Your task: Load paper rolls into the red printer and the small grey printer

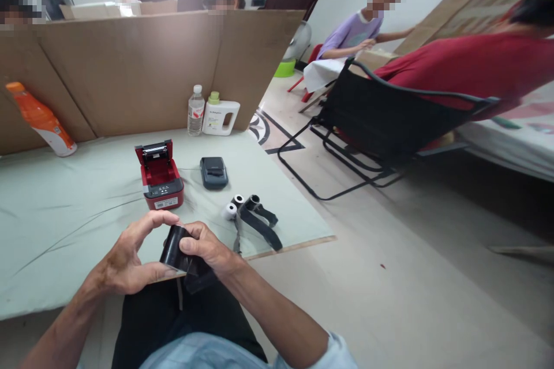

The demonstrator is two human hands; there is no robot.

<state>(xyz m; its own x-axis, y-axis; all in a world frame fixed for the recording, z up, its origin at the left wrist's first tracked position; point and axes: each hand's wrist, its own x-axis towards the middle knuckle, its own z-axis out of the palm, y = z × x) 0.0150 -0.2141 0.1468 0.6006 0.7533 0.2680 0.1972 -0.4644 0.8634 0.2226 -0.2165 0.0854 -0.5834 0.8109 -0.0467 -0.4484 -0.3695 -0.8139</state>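
Observation:
Both my hands hold a small black roll [174,246] wrapped in dark film, just above my lap at the table's near edge. My left hand [132,256] curls round its left side with thumb and fingers pinched on it. My right hand [208,249] grips its right end, fingers closed over loose black wrapping. Just beyond stands a red label printer [158,177] with its lid open. A dark grey printer [213,172] lies to its right. Two white paper rolls [232,207] and torn black wrapping strips [258,220] lie near the table's right edge.
The table wears a pale green cloth [64,213], backed by a cardboard wall [142,63]. An orange bottle [41,120] leans far left; a water bottle [195,110] and white jug [220,116] stand at the back. A person in red sits in a black chair [381,121] at right.

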